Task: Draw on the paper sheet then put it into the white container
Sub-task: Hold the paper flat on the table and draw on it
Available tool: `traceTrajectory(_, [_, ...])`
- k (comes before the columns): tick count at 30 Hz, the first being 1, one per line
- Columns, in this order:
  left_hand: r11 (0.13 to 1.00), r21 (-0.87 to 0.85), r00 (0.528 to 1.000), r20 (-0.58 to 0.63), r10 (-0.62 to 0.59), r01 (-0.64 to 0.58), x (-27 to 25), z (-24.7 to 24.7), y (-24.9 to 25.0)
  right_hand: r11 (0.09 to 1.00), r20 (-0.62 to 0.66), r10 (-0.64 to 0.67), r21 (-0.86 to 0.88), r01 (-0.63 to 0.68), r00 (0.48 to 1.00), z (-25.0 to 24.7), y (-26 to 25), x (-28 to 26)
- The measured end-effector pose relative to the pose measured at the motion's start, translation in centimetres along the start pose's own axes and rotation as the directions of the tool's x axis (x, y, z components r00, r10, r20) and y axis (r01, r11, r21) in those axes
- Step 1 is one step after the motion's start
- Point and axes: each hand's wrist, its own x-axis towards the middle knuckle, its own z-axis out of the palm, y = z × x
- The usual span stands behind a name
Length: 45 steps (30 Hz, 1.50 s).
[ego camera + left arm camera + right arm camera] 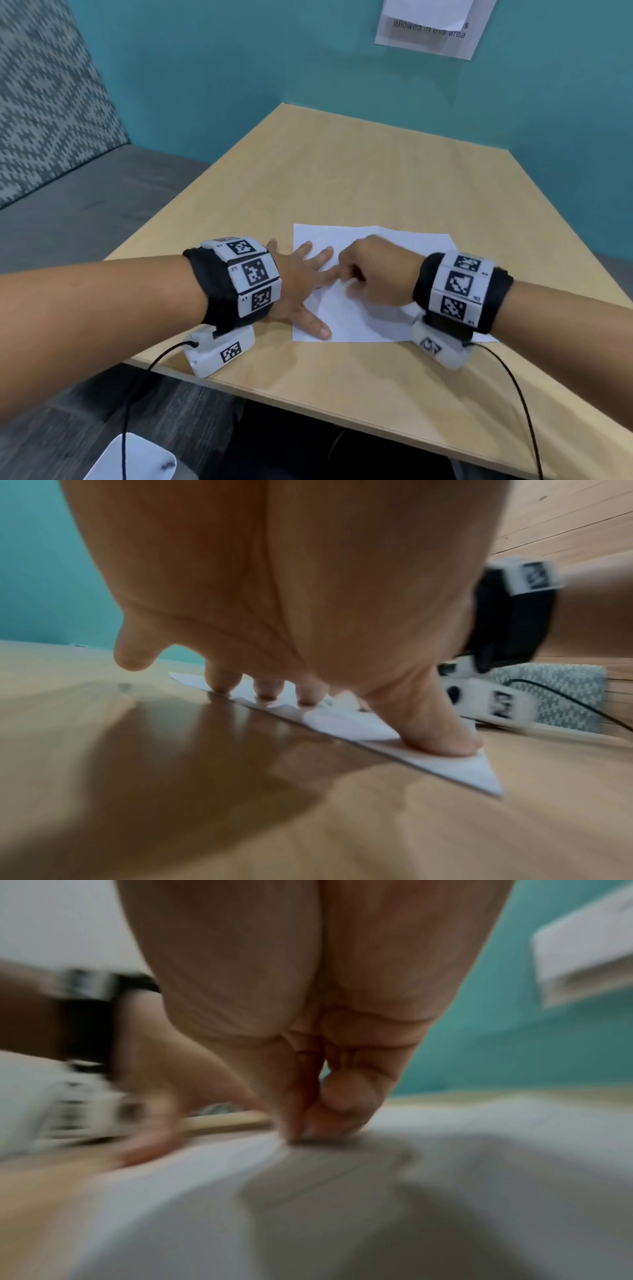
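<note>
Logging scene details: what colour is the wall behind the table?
Teal, a plain blue-green; the wall shows best in the head view.

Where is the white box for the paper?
In the head view, the white container sits low at the bottom left, below the table edge, under the left forearm.

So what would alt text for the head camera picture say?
A person's left hand presses flat on a white paper sheet on a light wooden table while the right hand, fingers curled, rests on the sheet. Both wrists wear black bands with printed markers; a teal wall stands behind.
</note>
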Motion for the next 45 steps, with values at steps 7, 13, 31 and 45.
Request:
traceTrajectory(7, [1.000,-0.005,1.000,0.007,-0.006,0.006,0.1,-0.1,-0.1,0.999,-0.002,0.026,-0.031,-0.026,1.000,-0.4,-0.4,0.5])
traceTrajectory(13, [0.999,-0.047,1.000,-0.008,-0.008,0.008,-0.5,-0.2,0.1,0.993,0.099,-0.119,0.021,0.118,0.988,1.0,-2.0,-0.6])
traceTrajectory(31, [1.000,0.002,1.000,0.009,-0.007,0.007,0.4,0.0,-0.4,0.992,0.091,-0.126,0.036,0.123,0.988,1.6,-1.0,-2.7])
traceTrajectory(45, [1.000,0.017,0.999,0.030,-0.015,0.015,0.8,0.1,-0.8,0.997,0.059,-0.078,0.017,0.077,0.995,0.6,1.0,-1.2])
